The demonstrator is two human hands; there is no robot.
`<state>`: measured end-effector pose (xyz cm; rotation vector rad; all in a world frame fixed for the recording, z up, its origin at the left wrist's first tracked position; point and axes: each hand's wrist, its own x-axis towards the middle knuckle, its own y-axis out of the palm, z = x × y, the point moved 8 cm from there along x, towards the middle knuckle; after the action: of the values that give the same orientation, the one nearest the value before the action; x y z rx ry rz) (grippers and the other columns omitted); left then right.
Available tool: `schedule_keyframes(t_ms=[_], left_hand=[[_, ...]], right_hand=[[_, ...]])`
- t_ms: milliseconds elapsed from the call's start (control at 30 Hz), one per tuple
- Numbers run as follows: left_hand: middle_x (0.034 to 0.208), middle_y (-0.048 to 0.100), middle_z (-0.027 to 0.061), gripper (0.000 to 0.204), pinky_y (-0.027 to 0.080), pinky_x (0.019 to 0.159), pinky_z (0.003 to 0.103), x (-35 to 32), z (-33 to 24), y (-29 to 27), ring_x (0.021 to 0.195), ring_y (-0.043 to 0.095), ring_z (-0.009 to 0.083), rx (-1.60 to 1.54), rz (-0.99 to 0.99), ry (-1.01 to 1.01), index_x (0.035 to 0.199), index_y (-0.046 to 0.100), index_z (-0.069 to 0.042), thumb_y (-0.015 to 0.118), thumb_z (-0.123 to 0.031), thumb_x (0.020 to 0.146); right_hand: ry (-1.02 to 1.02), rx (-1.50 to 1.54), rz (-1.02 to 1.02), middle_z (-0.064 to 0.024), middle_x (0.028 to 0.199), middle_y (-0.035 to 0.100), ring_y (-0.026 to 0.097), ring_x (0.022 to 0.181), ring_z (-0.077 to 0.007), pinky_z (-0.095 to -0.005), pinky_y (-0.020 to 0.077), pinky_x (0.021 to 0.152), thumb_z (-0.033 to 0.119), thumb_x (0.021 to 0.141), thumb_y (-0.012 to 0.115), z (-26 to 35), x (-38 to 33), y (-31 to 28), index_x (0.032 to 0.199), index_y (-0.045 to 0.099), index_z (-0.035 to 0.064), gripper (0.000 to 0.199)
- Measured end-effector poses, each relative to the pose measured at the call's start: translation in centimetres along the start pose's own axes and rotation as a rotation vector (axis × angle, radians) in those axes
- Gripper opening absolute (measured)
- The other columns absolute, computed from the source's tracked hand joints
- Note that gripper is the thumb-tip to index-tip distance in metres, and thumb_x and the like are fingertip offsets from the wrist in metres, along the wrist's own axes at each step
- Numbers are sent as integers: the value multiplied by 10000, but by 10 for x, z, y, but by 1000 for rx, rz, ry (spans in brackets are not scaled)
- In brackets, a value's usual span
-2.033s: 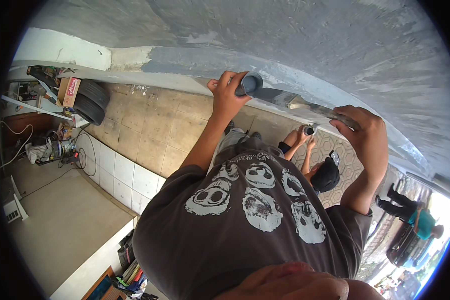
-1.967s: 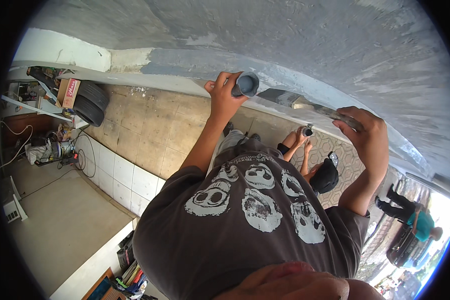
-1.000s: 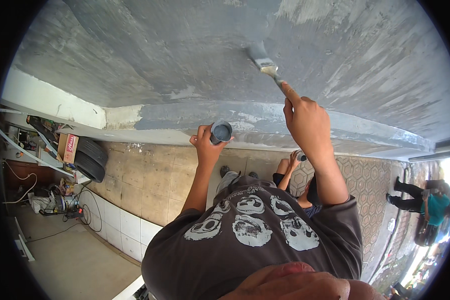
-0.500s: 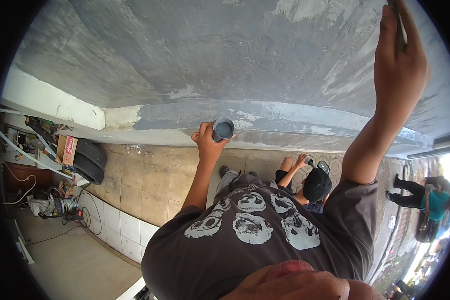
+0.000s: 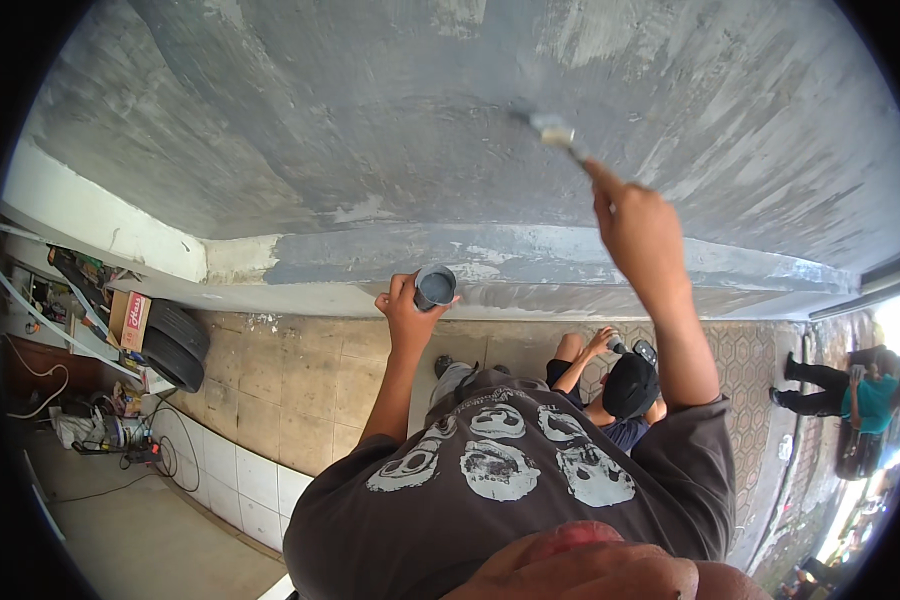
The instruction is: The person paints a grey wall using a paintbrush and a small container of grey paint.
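Right hand (image 5: 642, 235) back from upper right, gripping brush (image 5: 556, 134) pointing up-left, long axis diagonal; left hand (image 5: 410, 320) grasps cup (image 5: 435, 287).

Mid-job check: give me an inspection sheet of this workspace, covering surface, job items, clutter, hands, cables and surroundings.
Surface: grey wall, streaky, with paler patches.
Job's things: dark cup, grey inside; brush, blurred, wall contact unclear.
Clutter: tyres and cardboard box, far left.
Hands: left hand holds the cup; right hand grips the brush.
Cables: black cables and pale cable, lower left.
Surroundings: tiled floor; person in black cap nearby; person in teal top, far right.
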<state>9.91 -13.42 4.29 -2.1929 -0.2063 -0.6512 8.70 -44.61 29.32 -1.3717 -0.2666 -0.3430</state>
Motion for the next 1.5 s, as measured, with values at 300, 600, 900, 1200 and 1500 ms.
schedule_keyframes(t_ms=[300,600,900,1200,1500], left_hand=[[1077,609,28,714,274,887,424,12,-22,4,959,589,205,-39,37,41,1147,690,-60,955,-483,636],[1091,620,25,674,271,893,426,-8,0,-5,984,592,195,-30,33,-23,1121,692,-64,948,-478,655],[1086,609,28,693,277,902,427,-10,3,-9,996,589,201,-15,39,-18,1163,672,-65,942,-468,668],[1109,608,35,650,284,911,399,-15,0,1,1011,573,222,-76,87,-15,1098,691,-48,980,-379,620],[1079,586,41,701,286,916,431,-21,8,-8,980,576,223,-48,88,-18,1158,660,-55,946,-458,661]], right_hand=[[121,20,-962,-210,1188,742,762,1023,-258,-359,590,836,74,1029,591,16,39,-217,1381,647,28,359],[-82,-177,48,-157,671,676,698,611,-352,-484,557,561,178,994,604,19,6,-13,1389,655,216,400],[-119,-37,-526,-157,760,696,707,719,-340,-443,538,647,214,981,666,4,22,-122,1191,751,172,231],[-63,51,-808,-152,1380,661,649,1261,-315,-413,528,1071,47,1024,566,-15,37,-184,1420,615,66,400],[28,-101,-4,-213,841,719,711,760,-391,-507,540,689,21,932,598,-41,-3,-40,1363,683,255,498]])
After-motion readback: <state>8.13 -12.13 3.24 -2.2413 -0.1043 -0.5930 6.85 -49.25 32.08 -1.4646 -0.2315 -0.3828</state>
